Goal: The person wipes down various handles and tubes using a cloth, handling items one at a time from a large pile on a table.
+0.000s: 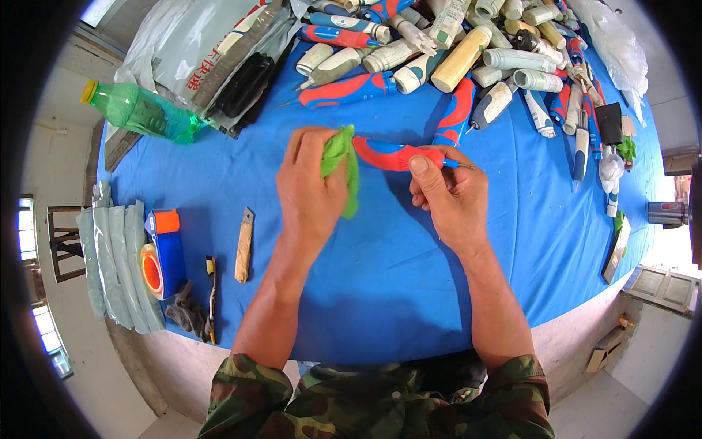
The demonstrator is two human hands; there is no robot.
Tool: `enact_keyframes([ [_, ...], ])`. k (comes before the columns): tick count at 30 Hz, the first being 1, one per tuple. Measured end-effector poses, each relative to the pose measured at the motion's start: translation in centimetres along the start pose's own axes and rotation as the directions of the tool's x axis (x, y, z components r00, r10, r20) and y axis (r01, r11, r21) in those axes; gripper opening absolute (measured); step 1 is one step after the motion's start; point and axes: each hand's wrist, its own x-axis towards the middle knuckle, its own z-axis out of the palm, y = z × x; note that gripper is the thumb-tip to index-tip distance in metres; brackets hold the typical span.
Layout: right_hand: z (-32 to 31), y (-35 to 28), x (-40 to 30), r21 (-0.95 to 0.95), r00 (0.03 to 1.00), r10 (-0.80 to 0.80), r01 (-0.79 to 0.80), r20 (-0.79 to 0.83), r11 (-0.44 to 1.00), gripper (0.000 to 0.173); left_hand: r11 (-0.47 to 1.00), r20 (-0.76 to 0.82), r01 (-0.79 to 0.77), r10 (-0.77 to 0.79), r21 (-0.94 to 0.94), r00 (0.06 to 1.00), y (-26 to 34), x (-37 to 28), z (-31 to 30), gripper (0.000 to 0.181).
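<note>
In front of me, above the blue tablecloth (373, 252), my right hand (452, 192) grips a red and blue electric toothbrush handle (386, 153) near its thin metal shaft. The shaft points right and the rounded base points left. Crumpled in my left hand (310, 178) is a bright green cloth (345, 164), close beside the base of the handle; I cannot tell whether they touch. My left hand is slightly blurred. Beyond my right hand lies another red and blue handle (456, 112), its lower end close to my fingers.
A heap of used handles (406, 55) covers the far side. At left are a green plastic bottle (142, 112), a grey plastic mailing bag (181, 49), a tape dispenser (170, 252), a wrapped blade (244, 244) and a toothbrush (211, 296). A metal strip (617, 249) lies at the right edge.
</note>
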Motion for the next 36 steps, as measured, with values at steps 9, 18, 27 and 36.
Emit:
enact_keyframes([
  [9, 0.1, 0.1, 0.0, -0.045, 0.999, -0.017, 0.015, -0.051, 0.999, 0.040, 0.995, 0.044, 0.080, -0.082, 0.064, 0.996, -0.7, -0.1, -0.2, 0.019],
  [18, 0.5, 0.1, 0.1, -0.058, 0.992, -0.090, 0.085, -0.088, 0.995, 0.036, 0.993, 0.012, -0.115, 0.115, -0.021, 0.993, 1.6, -0.9, 0.0, 0.024],
  [27, 0.4, 0.2, -0.2, -0.008, 0.997, -0.062, 0.062, -0.041, 0.998, 0.038, 0.999, 0.083, -0.036, 0.033, 0.037, 0.996, 1.1, -0.7, 0.1, 0.024],
  [36, 0.7, -0.2, -0.3, 0.017, 0.996, -0.050, 0.052, -0.072, 0.999, 0.039, 0.995, 0.027, 0.029, -0.032, 0.098, 0.999, -0.5, -0.5, -0.1, 0.015],
])
